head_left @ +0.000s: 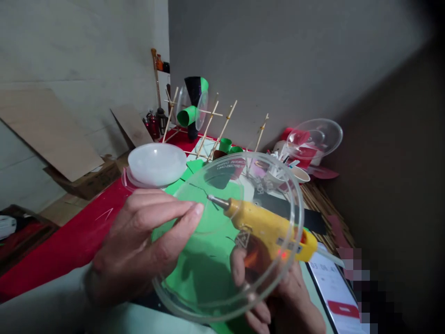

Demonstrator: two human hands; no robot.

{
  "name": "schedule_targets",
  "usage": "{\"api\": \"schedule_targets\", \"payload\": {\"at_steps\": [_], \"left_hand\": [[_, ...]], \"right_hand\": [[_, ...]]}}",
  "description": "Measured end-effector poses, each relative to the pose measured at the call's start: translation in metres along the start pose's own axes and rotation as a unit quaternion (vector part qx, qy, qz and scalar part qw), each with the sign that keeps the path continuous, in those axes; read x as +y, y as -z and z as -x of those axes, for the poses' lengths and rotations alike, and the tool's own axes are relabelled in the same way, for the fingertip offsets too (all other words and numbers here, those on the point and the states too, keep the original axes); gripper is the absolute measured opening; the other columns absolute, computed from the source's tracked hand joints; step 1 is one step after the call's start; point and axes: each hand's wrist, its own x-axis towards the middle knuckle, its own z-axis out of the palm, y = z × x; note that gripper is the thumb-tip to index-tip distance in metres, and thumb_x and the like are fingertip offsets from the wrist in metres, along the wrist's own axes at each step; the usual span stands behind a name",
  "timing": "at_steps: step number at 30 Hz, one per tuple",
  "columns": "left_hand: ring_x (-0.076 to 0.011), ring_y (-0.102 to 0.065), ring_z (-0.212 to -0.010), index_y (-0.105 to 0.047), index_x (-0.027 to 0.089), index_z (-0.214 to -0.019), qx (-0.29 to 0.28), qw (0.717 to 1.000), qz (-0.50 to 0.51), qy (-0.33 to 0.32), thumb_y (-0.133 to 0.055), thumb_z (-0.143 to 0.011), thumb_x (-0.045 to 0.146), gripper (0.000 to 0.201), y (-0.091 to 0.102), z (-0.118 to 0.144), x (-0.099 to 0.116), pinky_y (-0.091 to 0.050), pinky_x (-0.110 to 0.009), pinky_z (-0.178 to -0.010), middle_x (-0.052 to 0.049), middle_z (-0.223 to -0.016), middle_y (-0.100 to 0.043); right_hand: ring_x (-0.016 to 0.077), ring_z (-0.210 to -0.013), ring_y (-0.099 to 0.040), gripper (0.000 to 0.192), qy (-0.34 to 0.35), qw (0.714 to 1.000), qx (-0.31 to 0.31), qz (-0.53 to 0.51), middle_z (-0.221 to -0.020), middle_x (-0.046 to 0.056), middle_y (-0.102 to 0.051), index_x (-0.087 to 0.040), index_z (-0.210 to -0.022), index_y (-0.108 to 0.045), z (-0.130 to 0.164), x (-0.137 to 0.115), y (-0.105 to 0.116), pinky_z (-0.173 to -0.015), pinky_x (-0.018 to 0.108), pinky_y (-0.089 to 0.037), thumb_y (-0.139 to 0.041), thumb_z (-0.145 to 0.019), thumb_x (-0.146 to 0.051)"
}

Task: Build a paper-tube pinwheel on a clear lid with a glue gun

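Grey wall: spans the upper middle of my head view, meeting a pale wall at upper left.
Red counter: I see it slant from the lower left toward the middle.
Clear lid: raised and tilted at the centre of the frame, a green sheet showing through it.
Right hand: I see its fingers through the lid, wrapped round a yellow glue gun, right of centre; the metal nozzle points left.
Left hand: thumb and forefinger drawn together over the lid's left side, near the nozzle; I cannot tell whether they pinch anything.
White dish: just above the left hand.
Stick frame: upper middle, beyond the lid.
Phone: lower right, screen lit.
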Motion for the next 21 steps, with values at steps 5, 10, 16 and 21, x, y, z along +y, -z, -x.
{"api": "schedule_targets", "payload": {"at_steps": [5,10,16,21], "left_hand": [[-0.0308,-0.071,-0.104,-0.076,0.04,-0.118,-0.009,0.999,-0.015,-0.04,-0.076,-0.086,0.044,0.033,-0.01,-0.01,0.008,-0.066,-0.047,-0.082,-0.005,-0.106,-0.077],[-0.0288,-0.07,-0.103,-0.073,0.043,-0.123,-0.036,0.985,-0.094,-0.141,-0.076,-0.087,0.036,0.037,0.003,-0.009,0.005,-0.064,-0.045,-0.083,-0.002,-0.11,-0.078],[-0.0198,-0.063,-0.104,-0.07,0.017,-0.129,-0.131,0.859,-0.313,-0.383,-0.072,-0.086,0.006,0.044,0.022,0.002,-0.006,-0.054,-0.035,-0.1,-0.004,-0.129,-0.075],[-0.0203,-0.062,-0.106,-0.065,0.013,-0.137,-0.118,0.878,-0.297,-0.358,-0.075,-0.086,0.007,0.053,0.019,0.008,-0.007,-0.053,-0.033,-0.105,-0.004,-0.127,-0.076]], "right_hand": [[0.0014,-0.04,-0.03,0.044,-0.044,0.998,-0.027,-0.019,-0.059,-0.006,-0.049,-0.025,-0.109,-0.075,-0.002,-0.001,0.008,-0.037,0.009,-0.029,-0.072,-0.09,-0.065],[0.004,-0.038,-0.031,0.053,-0.088,0.996,-0.013,-0.016,-0.055,-0.006,-0.047,-0.026,-0.113,-0.074,-0.003,-0.003,0.01,-0.035,0.012,-0.023,-0.07,-0.087,-0.073],[0.0098,-0.035,-0.032,0.056,-0.07,0.997,0.006,0.037,-0.049,-0.005,-0.042,-0.024,-0.108,-0.074,-0.007,-0.001,0.013,-0.034,0.021,-0.032,-0.063,-0.088,-0.076],[0.0116,-0.037,-0.035,0.054,-0.032,0.997,0.017,0.067,-0.049,-0.004,-0.044,-0.024,-0.105,-0.075,-0.005,0.001,0.007,-0.036,0.024,-0.039,-0.062,-0.089,-0.074]]}}
